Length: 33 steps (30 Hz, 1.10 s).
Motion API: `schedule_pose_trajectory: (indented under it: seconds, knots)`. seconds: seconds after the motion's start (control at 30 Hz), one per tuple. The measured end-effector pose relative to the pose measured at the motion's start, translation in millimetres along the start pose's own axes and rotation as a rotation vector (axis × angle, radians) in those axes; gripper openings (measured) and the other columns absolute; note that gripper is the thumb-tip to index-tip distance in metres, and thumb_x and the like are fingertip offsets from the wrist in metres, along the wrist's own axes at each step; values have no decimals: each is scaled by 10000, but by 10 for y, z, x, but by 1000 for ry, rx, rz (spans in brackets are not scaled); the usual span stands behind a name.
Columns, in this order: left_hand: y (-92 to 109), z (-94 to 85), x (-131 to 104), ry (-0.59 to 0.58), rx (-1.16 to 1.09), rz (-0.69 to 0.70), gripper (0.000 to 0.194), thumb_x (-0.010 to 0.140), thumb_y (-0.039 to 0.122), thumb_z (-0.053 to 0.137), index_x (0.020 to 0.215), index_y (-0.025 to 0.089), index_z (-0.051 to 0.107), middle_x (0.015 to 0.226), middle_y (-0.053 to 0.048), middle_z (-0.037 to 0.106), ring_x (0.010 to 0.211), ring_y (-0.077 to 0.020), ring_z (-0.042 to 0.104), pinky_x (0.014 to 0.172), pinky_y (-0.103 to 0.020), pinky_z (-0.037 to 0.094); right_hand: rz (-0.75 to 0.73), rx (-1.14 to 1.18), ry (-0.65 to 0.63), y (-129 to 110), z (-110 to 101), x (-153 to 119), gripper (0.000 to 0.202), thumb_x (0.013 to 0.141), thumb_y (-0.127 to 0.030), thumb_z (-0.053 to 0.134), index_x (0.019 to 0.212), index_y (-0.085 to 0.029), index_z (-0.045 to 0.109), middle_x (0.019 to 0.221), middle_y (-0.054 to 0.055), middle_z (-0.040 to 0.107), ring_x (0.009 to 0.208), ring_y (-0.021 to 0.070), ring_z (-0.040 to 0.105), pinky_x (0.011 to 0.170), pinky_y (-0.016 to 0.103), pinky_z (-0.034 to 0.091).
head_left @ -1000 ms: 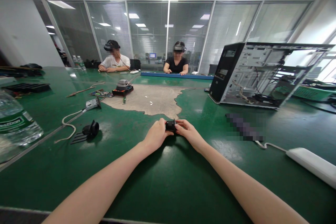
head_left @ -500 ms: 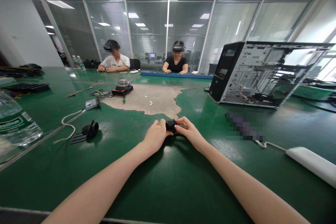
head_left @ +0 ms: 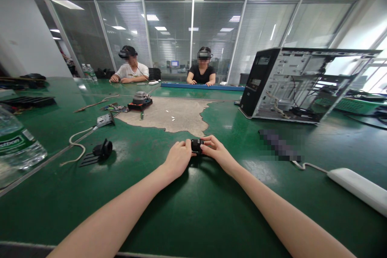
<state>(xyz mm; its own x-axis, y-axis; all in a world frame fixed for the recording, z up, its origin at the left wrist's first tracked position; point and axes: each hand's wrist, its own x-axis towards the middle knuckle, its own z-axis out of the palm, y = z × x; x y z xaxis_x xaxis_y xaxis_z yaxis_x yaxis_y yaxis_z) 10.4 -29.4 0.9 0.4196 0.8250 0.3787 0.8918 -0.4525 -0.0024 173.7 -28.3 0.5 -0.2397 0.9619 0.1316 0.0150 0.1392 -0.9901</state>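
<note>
Center of frame: left hand [head_left: 177, 157] and right hand [head_left: 217, 151] both pinch one small black part [head_left: 196, 145], held just above the green table [head_left: 193, 209]. Upper right: one open computer case [head_left: 290, 84]. Lower right: one white power strip [head_left: 356, 187] with cord. Left: one black plastic piece [head_left: 101, 150], one water bottle [head_left: 16, 145] at the edge. Two people sit at the far side, upper middle.

Glass partitions [head_left: 193, 40], green table [head_left: 193, 209]
</note>
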Motion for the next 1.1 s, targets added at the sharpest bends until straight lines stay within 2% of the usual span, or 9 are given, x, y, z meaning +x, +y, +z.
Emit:
schedule_pose_trajectory:
  seconds: [0.2,0.4,0.5,0.63,0.77,0.9,1.1]
  knots:
    - [-21,-29,29,-12,6,-23,281,795,357,500,922,115,434,832,-101,616,769,-215,575,692,-287,391,10,-43,18,91,-12,55,328,709,-350,564,997,-209,496,867,28,578,780,137,563,773,333,440]
    - [-58,-55,32,-28,-22,-48,266,779,377,515,919,155,471,812,-61,616,759,-211,572,680,-280,397,-9,-4,-41,-9,-40,6,401,618,-247,660,974,-237,474,930,13,559,792,133,572,781,333,436]
    - [-63,-62,33,-26,-29,-45,264,781,379,513,926,161,480,821,-59,615,770,-207,572,686,-275,399,-1,29,-30,-9,-24,-1,330,663,-295,622,955,-234,482,904,15,558,782,129,568,772,334,442]
    - [-61,-70,36,-28,-25,-50,265,781,381,513,924,159,486,825,-60,614,773,-203,572,691,-273,401,-5,-24,54,57,16,40,308,716,-359,552,984,-224,485,865,24,556,748,125,556,746,332,452]
    - [-58,-78,37,-26,-16,-51,270,778,394,511,912,160,489,821,-61,616,765,-210,573,672,-277,404,9,-70,49,53,8,58,337,689,-336,579,989,-204,498,920,40,543,777,132,554,758,337,450]
    - [-50,-87,38,-23,-4,-51,273,776,392,516,916,159,488,824,-63,617,760,-210,575,668,-277,403,-4,-11,1,-20,-10,18,355,630,-274,642,949,-224,493,901,11,559,779,127,568,772,328,443]
    - [-41,-89,33,-16,7,-44,267,773,392,519,897,157,487,806,-61,619,751,-210,579,669,-277,402,-4,-7,96,34,34,47,275,707,-368,555,932,-214,512,853,15,576,760,122,564,766,318,451]
